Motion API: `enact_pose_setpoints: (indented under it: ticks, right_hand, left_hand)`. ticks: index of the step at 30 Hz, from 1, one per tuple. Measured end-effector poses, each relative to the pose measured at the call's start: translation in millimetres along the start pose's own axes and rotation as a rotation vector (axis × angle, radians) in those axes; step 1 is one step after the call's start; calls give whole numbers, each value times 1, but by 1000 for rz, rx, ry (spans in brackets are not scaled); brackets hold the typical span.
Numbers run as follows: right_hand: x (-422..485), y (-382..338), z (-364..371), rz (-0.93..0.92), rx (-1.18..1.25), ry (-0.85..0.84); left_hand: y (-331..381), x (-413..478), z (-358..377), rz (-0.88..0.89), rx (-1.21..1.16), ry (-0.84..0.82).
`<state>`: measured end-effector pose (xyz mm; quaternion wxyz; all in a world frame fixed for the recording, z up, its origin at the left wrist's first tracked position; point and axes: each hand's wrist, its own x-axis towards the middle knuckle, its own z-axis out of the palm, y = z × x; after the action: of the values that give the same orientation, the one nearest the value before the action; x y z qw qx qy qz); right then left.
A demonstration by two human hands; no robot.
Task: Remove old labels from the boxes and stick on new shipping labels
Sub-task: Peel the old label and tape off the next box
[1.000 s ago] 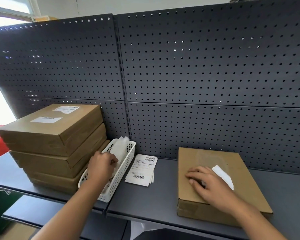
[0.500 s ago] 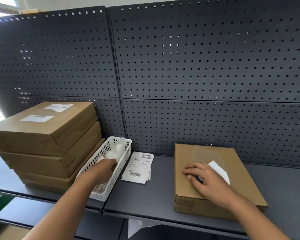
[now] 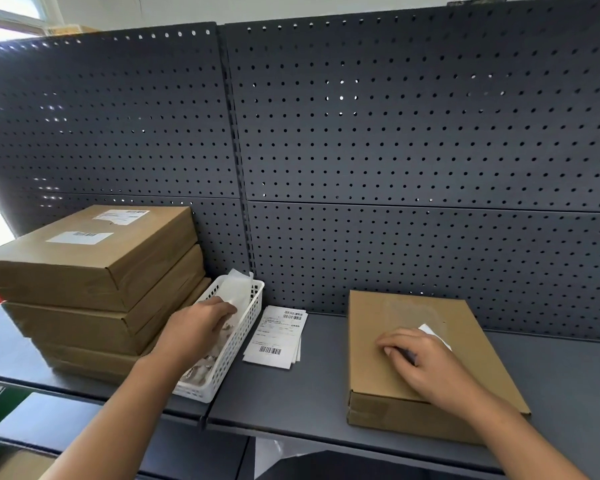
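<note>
Vs. 0.5 s ago: left hand (image 3: 194, 327) has reached a bit further back in the white basket (image 3: 238, 348), fingertips now at the white paper sheet (image 3: 238, 289) standing at the basket's far end. Right hand (image 3: 423, 363) hasn't moved off the box (image 3: 374, 313).

Left hand: inside the basket, fingers stretched fwd and slightly bent, touching the sheet's lower edge. Can't tell if it grips anything; fingertips are partly hidden.

Right hand: lies on the box lid, fingers gently bent and close together, tips pressing the cardboard, palm covering the near part of a white label (image 3: 430, 331) whose far corner pokes out.

Box lies flat on the dark shelf (image 3: 291, 403), right side. Small pile of printed labels (image 3: 278, 336) lies between basket and box. Stack of boxes (image 3: 84, 271) sits left of the basket, touching it; top 1 carries 2 labels. Pegboard (image 3: 395, 133) behind.
</note>
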<state>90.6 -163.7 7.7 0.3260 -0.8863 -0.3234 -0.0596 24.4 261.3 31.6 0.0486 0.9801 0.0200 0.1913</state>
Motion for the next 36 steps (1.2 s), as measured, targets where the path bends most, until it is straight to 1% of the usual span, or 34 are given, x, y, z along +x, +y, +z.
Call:
enact_pose_setpoints:
  ticks: [4, 6, 11, 16, 19, 25, 29, 32, 36]
  right_hand:
    - [0, 2, -7, 16, 2, 13]
    - [-1, 3, -11, 32, 1, 21]
    - [-8, 12, -24, 84, -28, 78]
    - [-17, 27, -35, 109, -58, 93]
    - [-24, 32, -41, 125, -77, 49]
    - [-33, 31, -64, 166, -230, -90]
    - [-31, 39, -76, 197, -224, -166]
    - [-27, 47, -84, 195, -233, -220]
    - [-23, 54, -92, 214, -242, -275]
  left_hand:
    - [13, -2, -10, -25, -110, 68]
    - [25, -2, -12, -6, -191, 99]
    - [73, 2, -4, 119, -331, 154]
    - [124, 12, 12, 222, -442, 122]
    - [149, 16, 21, 270, -450, 92]
    - [189, 16, 36, 356, -478, -8]
    - [205, 13, 50, 344, -514, -25]
    - [212, 12, 54, 346, -497, -53]
    - [215, 12, 58, 331, -437, -44]
